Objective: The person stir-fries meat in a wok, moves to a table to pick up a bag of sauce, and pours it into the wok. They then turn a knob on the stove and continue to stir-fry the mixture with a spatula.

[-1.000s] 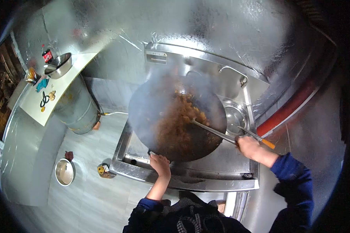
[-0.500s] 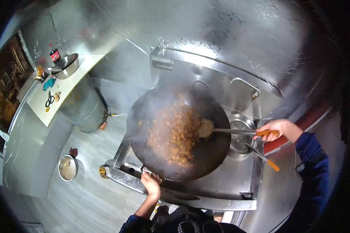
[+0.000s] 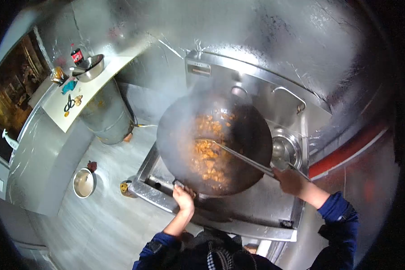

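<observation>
A large dark wok [image 3: 252, 157] sits on the steel stove, full of steam. Small browned chunks of food [image 3: 209, 168] are spread in a band down its middle. My left hand [image 3: 184, 196] is closed around the handle at the wok's near-left rim. With my right hand [image 3: 294, 182], at the right rim, I grip a long-handled wok spatula [image 3: 245, 158]. Its shaft slants across the wok to the upper left, and its blade lies in the food, partly hidden by steam. My fingers cover the spatula's grip.
Right of the wok, a round metal pot [image 3: 289, 146] holds a ladle. A faucet [image 3: 292, 94] rises behind. At left, a counter [image 3: 58, 110] carries a steel bowl [image 3: 91, 72], a cola bottle [image 3: 77, 55] and scissors [image 3: 69, 103]. Another bowl [image 3: 84, 183] stands on the floor near a drum [image 3: 105, 117].
My right hand has moved left and down, and the spatula now slants with its blade farther left in the food. The food is spread more thinly. My left hand stays on the wok handle.
</observation>
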Demonstrator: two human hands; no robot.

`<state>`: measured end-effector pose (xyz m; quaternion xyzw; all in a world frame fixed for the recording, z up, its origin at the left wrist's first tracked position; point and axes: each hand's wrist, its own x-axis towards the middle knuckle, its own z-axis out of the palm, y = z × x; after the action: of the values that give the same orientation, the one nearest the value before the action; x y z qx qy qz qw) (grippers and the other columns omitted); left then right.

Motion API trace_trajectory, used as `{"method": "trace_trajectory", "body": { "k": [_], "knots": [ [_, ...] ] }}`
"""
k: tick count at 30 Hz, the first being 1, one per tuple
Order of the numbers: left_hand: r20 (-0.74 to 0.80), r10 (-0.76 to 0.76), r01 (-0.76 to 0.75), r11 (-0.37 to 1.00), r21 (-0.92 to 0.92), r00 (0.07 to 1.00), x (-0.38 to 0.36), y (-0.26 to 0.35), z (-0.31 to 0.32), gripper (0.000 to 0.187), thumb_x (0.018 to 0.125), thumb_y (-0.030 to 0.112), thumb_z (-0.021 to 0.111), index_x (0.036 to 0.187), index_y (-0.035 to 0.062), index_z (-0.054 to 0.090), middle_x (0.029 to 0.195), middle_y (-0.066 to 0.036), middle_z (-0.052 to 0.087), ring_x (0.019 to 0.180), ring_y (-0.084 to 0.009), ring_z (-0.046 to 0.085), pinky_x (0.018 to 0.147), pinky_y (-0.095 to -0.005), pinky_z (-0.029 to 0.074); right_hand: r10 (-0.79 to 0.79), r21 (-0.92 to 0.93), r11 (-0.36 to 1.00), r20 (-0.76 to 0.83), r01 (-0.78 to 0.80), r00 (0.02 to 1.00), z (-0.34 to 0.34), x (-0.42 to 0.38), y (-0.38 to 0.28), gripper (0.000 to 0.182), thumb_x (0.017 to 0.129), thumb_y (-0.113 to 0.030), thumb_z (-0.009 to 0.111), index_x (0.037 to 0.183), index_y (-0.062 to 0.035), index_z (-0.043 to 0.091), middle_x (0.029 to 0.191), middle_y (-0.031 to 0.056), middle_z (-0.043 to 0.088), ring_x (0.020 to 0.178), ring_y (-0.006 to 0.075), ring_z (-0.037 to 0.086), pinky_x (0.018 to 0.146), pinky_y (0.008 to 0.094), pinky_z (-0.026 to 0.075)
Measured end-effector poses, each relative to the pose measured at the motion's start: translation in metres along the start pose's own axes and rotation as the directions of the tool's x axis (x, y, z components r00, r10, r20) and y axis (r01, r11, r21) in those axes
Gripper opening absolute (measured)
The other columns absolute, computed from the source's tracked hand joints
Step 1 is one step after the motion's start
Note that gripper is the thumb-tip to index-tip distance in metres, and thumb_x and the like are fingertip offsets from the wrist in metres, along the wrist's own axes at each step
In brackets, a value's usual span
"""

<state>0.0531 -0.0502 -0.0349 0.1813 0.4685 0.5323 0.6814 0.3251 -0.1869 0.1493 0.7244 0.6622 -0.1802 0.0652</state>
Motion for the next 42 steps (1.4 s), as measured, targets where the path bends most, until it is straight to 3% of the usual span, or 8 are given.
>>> {"method": "trace_trajectory", "body": {
  "k": [12,17,24,26,28,30,34,42],
  "knots": [
    [0.078,-0.135,0.146,0.977,-0.153,0.988,-0.004,0.010,0.000,0.031,0.088,0.032,0.029,0.066,0.0106,0.029,0.045,-0.001,0.028,0.035,-0.0126,0.029,0.034,-0.0267,0.027,0.350,-0.502,0.858,0.417,-0.109,0.839,-0.100,-0.112,-0.199,0.024,0.073,-0.011,0.049,0.095,-0.0026,0.052,0.063,0.0126,0.057,0.057,0.0226,0.058,0.048,0.0335,0.047],
    [0.083,-0.156,0.165,0.979,-0.120,0.984,0.006,0.003,-0.006,0.032,0.088,0.032,0.030,0.065,0.0103,0.029,0.045,-0.001,0.028,0.034,-0.0124,0.029,0.033,-0.0263,0.028,0.246,-0.495,0.836,-0.047,-0.237,0.968,0.001,0.007,-0.160,0.030,0.076,-0.011,0.045,0.103,0.0022,0.046,0.067,0.0126,0.059,0.063,0.0238,0.060,0.050,0.0309,0.048],
    [0.195,-0.155,0.184,0.973,-0.139,0.968,0.009,0.001,-0.015,0.035,0.088,0.036,0.028,0.065,0.0091,0.029,0.047,-0.001,0.028,0.036,-0.0137,0.028,0.036,-0.0286,0.028,0.460,0.554,0.693,0.152,-0.460,0.875,-0.071,-0.004,-0.100,0.047,0.069,-0.006,0.055,0.114,-0.0132,0.046,0.057,0.0015,0.051,0.037,0.0063,0.041,0.031,0.0234,0.037],
    [0.202,-0.127,0.153,0.981,-0.120,0.971,0.007,-0.002,-0.014,0.036,0.087,0.037,0.028,0.065,0.0093,0.029,0.048,-0.001,0.028,0.037,-0.0135,0.028,0.036,-0.0279,0.027,0.455,0.473,0.761,0.101,-0.445,0.885,-0.069,-0.008,-0.093,0.044,0.069,-0.008,0.055,0.112,-0.0132,0.048,0.062,0.0049,0.056,0.042,0.0116,0.050,0.037,0.0275,0.043],
    [0.184,-0.130,0.154,0.980,-0.122,0.974,0.004,0.003,-0.010,0.035,0.087,0.037,0.028,0.065,0.0097,0.029,0.048,-0.002,0.029,0.038,-0.0136,0.029,0.036,-0.0281,0.027,0.008,-0.260,0.958,-0.393,-0.120,0.920,-0.047,0.017,-0.091,0.032,0.070,-0.009,0.053,0.102,-0.0108,0.055,0.068,0.0084,0.059,0.056,0.0179,0.058,0.045,0.0324,0.047],
    [0.246,-0.083,0.121,0.982,-0.143,0.966,0.007,-0.002,-0.016,0.033,0.087,0.036,0.027,0.067,0.0110,0.030,0.050,-0.002,0.031,0.039,-0.0139,0.030,0.036,-0.0282,0.028,0.257,-0.424,0.862,-0.106,-0.277,0.961,-0.032,0.057,-0.108,0.048,0.071,-0.013,0.051,0.118,-0.0141,0.039,0.072,0.0118,0.058,0.058,0.0236,0.056,0.047,0.0354,0.046],
    [0.248,-0.108,0.163,0.963,-0.213,0.963,0.006,0.000,-0.016,0.032,0.087,0.037,0.027,0.069,0.0116,0.032,0.050,-0.003,0.034,0.040,-0.0145,0.031,0.037,-0.0283,0.030,-0.118,-0.391,0.916,-0.489,-0.096,0.864,0.057,0.092,-0.080,0.046,0.073,-0.011,0.047,0.115,-0.0014,0.034,0.064,0.0120,0.053,0.055,0.0244,0.056,0.045,0.0351,0.046],
    [0.150,-0.029,0.047,0.991,-0.124,0.988,0.010,-0.008,-0.015,0.032,0.088,0.034,0.025,0.069,0.0101,0.034,0.049,-0.003,0.032,0.038,-0.0156,0.031,0.035,-0.0296,0.031,0.059,-0.377,0.915,-0.221,-0.141,0.973,0.065,-0.065,-0.026,0.046,0.072,-0.013,0.048,0.114,0.0021,0.037,0.062,0.0095,0.054,0.055,0.0216,0.057,0.047,0.0326,0.046]
  ]
}}
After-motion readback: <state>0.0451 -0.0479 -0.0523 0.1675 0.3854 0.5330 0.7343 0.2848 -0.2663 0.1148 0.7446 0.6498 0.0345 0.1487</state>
